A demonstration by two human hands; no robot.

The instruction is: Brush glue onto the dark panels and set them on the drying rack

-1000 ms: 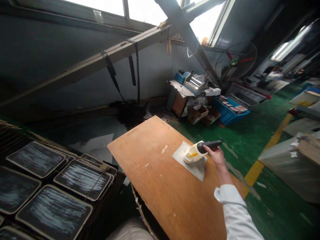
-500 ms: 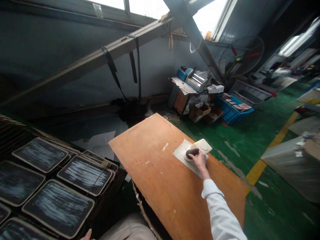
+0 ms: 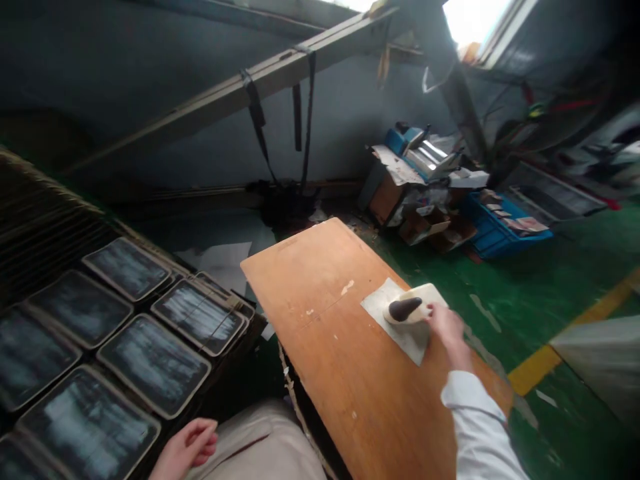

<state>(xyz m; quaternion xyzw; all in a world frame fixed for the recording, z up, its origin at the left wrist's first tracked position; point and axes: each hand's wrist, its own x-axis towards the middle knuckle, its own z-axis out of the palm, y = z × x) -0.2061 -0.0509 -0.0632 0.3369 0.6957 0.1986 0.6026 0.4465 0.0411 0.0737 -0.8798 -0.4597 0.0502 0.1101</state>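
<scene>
On the wooden board point(image 3: 320, 320) lies a pale sheet point(image 3: 376, 297), and on it rests a cream-coloured object with a dark oval top point(image 3: 405, 309). My right hand point(image 3: 448, 328) pinches the right edge of a cream, plate-like piece point(image 3: 431, 293) beside the dark top. Low in the view, my left hand point(image 3: 187, 448) hovers over my lap with its fingers curled; whether something small is between them cannot be made out. Framed dark panels point(image 3: 154, 363) with whitish streaks lie on a rack at the left.
A slanted beam point(image 3: 200, 97) crosses the wall, with black straps hanging from it. Beyond the board stand a blue machine point(image 3: 425, 152), cardboard boxes point(image 3: 423, 225) and a blue crate point(image 3: 505, 223). A yellow line point(image 3: 535, 370) crosses the green floor.
My right hand has let go of the dark top and moved right to the cream piece's edge. My left hand has risen further into view. The camera view has shifted left.
</scene>
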